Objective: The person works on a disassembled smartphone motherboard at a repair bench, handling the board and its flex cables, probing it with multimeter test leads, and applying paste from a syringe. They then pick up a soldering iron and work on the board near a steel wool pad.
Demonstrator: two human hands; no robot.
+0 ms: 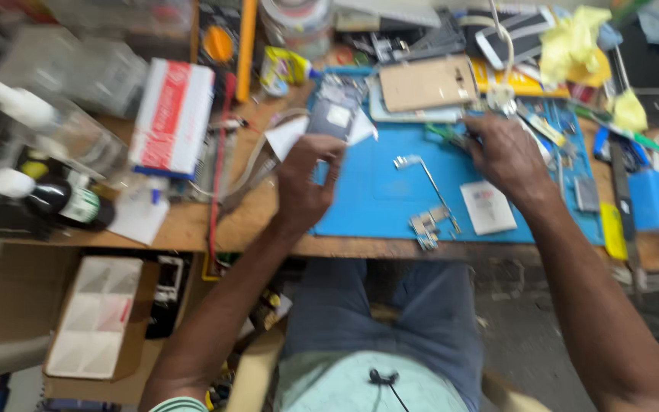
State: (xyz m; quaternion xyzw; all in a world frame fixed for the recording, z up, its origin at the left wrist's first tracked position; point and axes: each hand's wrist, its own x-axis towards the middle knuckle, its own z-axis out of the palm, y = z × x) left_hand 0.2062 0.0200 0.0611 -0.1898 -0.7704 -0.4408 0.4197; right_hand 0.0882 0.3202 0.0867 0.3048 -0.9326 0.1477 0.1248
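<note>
Matt blue rubbery mat [379, 194] lies on a worn wooden bench [184, 225]; shiny metal bracket [421, 172]; crumpled yellow cloth [573, 42] far right.

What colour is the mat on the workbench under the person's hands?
Blue; the work mat shows plainly in the head view, between the two hands.

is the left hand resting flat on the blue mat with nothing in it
No, the left hand is raised at the edge of the blue mat, its fingers pinching a small grey device with white paper.

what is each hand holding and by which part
Left hand: a small grey board, pinched at its lower edge. Right hand: a green-handled tool, too blurred to be sure.
</note>
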